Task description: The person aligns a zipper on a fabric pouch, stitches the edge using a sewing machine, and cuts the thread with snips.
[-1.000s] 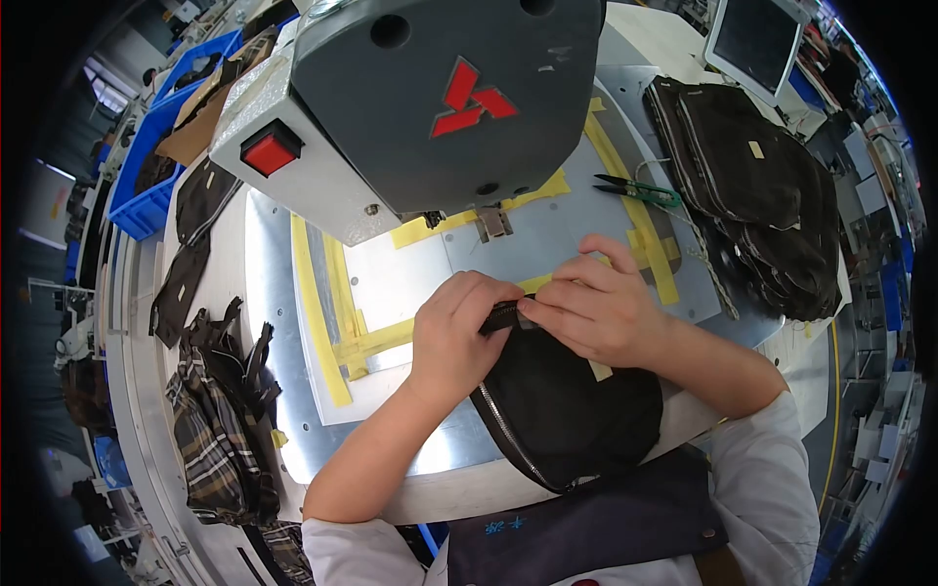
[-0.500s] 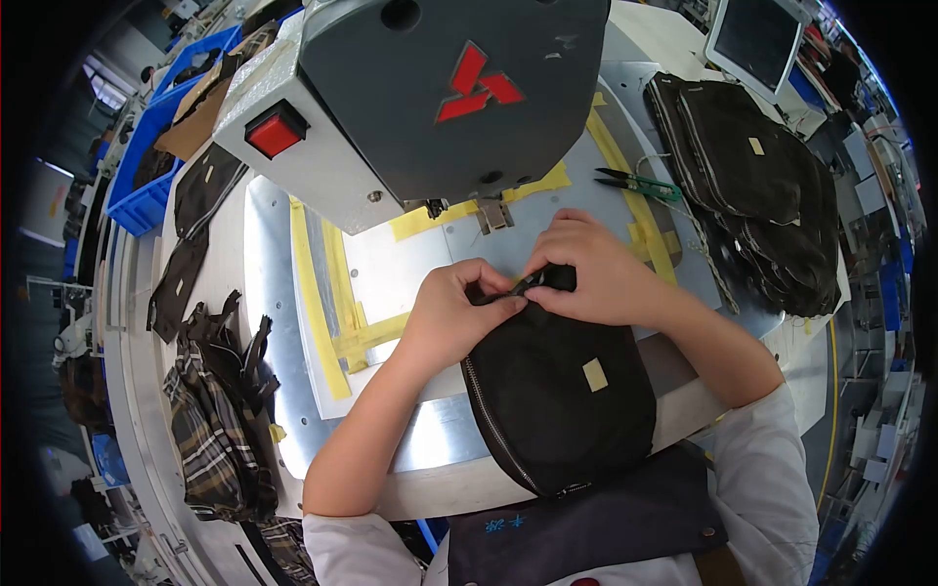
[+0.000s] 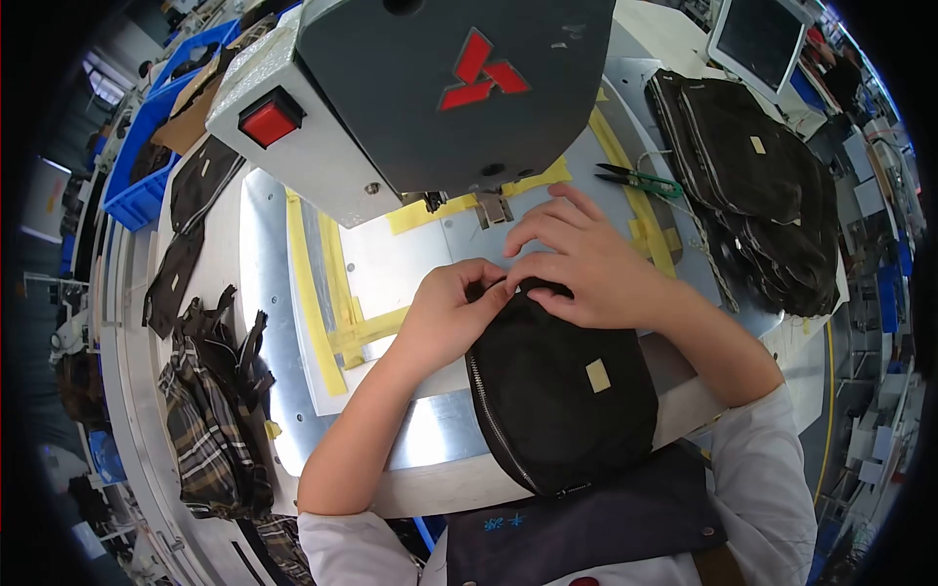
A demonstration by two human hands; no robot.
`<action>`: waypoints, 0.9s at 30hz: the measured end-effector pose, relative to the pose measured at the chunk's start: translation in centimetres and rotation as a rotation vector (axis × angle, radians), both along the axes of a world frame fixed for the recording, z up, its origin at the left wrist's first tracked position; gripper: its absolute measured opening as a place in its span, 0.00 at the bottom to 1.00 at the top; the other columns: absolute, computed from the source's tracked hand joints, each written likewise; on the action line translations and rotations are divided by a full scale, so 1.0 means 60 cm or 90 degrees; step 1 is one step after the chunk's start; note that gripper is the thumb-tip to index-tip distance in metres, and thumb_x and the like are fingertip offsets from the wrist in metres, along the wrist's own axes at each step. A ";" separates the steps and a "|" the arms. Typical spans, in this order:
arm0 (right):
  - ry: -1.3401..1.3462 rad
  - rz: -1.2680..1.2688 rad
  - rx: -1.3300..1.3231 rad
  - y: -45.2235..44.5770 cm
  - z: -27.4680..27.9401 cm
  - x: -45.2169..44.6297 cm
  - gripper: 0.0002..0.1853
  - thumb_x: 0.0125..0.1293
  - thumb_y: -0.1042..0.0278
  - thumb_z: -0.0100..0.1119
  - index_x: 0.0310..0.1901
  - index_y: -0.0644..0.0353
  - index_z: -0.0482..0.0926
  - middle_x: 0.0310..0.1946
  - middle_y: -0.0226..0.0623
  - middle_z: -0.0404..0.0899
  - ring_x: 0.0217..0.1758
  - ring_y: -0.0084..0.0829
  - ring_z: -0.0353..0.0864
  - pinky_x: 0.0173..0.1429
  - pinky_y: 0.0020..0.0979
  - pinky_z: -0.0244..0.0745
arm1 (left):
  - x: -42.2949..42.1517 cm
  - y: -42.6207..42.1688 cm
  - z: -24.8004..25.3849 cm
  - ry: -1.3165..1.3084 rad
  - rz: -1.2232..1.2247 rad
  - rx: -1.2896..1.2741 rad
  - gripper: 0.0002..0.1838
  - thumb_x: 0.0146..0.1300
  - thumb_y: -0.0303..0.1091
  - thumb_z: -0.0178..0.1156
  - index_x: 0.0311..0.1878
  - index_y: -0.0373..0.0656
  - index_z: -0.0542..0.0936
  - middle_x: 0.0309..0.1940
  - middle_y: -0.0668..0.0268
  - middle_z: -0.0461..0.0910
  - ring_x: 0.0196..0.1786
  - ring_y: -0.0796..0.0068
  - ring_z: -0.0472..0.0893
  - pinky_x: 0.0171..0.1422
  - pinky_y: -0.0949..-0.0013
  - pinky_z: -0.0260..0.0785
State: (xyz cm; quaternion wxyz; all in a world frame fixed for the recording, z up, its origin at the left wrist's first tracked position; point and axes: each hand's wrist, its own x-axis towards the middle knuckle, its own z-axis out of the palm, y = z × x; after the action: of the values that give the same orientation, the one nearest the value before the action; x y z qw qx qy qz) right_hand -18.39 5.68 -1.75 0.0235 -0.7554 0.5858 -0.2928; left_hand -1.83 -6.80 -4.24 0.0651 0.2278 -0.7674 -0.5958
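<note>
A black fabric piece [image 3: 562, 400] with a zipper along its left side and a small pale label lies across the table's front edge. My left hand [image 3: 454, 313] pinches its top edge between thumb and fingers. Beside it, my right hand [image 3: 576, 264] grips the same top edge, its thumb under the fabric and its upper fingers raised and curled. The fingertips of both hands nearly meet. Just beyond them is the head of a grey sewing machine [image 3: 449, 137] with a small metal foot [image 3: 493, 207] below it.
Yellow tape [image 3: 376, 335] marks the metal plate. Green-handled snips [image 3: 640, 181] and stacked black pieces [image 3: 747, 156] lie at the right, near a screen [image 3: 759, 41]. Plaid fabric [image 3: 210, 430], dark strips [image 3: 200, 186] and a blue crate [image 3: 142, 200] are at the left.
The black piece's top edge has unfolded and its label shows fully, as the piece shifted slightly left. My right hand's upper fingers have lifted since the last frame.
</note>
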 end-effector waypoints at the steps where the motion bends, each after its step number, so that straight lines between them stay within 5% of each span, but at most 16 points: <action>1: 0.002 0.004 0.001 0.000 0.001 -0.002 0.11 0.46 0.72 0.68 0.32 0.51 0.79 0.42 0.25 0.73 0.52 0.32 0.71 0.70 0.53 0.54 | 0.000 0.000 0.000 0.000 0.000 -0.009 0.11 0.63 0.33 0.59 0.38 0.33 0.81 0.26 0.65 0.80 0.29 0.82 0.75 0.36 0.74 0.69; 18: 0.271 0.000 -0.089 0.003 -0.012 0.018 0.06 0.52 0.65 0.60 0.30 0.56 0.76 0.33 0.29 0.72 0.45 0.28 0.72 0.69 0.44 0.59 | -0.002 -0.001 0.001 -0.026 0.002 -0.015 0.11 0.62 0.33 0.59 0.37 0.32 0.81 0.22 0.63 0.79 0.26 0.80 0.73 0.33 0.72 0.67; 22: 0.263 -0.013 -0.006 0.006 -0.002 0.019 0.07 0.54 0.64 0.62 0.29 0.56 0.75 0.33 0.30 0.71 0.47 0.29 0.71 0.69 0.44 0.58 | -0.001 0.004 0.015 -0.066 -0.006 -0.072 0.09 0.63 0.31 0.60 0.37 0.34 0.81 0.25 0.68 0.79 0.29 0.84 0.72 0.37 0.76 0.68; 27: 0.116 0.013 0.040 0.007 -0.001 0.006 0.08 0.55 0.64 0.64 0.29 0.55 0.76 0.34 0.31 0.71 0.48 0.32 0.71 0.69 0.45 0.57 | 0.000 0.012 0.018 -0.043 -0.003 -0.130 0.08 0.63 0.31 0.60 0.38 0.34 0.81 0.26 0.63 0.81 0.27 0.80 0.74 0.35 0.74 0.69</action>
State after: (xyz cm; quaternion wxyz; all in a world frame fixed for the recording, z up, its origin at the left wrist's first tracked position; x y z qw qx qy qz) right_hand -18.04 6.12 -1.81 -0.0035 -0.7836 0.5867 -0.2044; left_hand -1.84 -6.08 -3.17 0.0607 0.2385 -0.8264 -0.5065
